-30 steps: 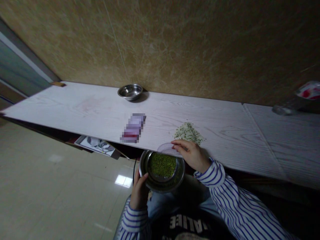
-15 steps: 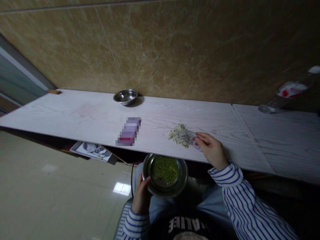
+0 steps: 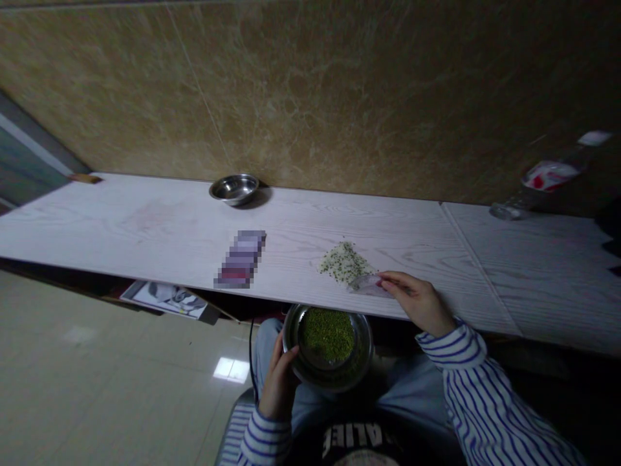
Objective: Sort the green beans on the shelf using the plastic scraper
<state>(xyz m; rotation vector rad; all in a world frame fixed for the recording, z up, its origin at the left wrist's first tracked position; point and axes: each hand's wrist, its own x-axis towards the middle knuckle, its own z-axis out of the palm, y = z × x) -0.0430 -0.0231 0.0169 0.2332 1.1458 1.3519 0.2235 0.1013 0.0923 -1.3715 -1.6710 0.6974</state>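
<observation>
My left hand [image 3: 282, 378] is closed on the left rim of a steel bowl [image 3: 366, 359], thumb over the edge. The bowl sits above my lap, below the table's front edge, with green beans [image 3: 327, 333] inside. On the tabletop lies a loose pile of white grains mixed with green beans [image 3: 343, 261]. Beside that pile, my right hand [image 3: 417, 301] pinches a piece of clear plastic [image 3: 366, 285] between thumb and fingers. The plastic rests low over the near side of the pile; its full shape is hard to make out.
A smaller steel bowl [image 3: 235, 189] stands near the wall. A blurred-out phone-shaped object [image 3: 241, 259] lies left of the pile. At the far right is a clear plastic bottle [image 3: 548, 176]. An open box [image 3: 165, 299] sits below the white table [image 3: 121, 226].
My right hand has drawn the clear plastic slightly down, toward the table's front edge, uncovering more of the pile. My left hand keeps its hold on the bowl. The whole view has shifted a little.
</observation>
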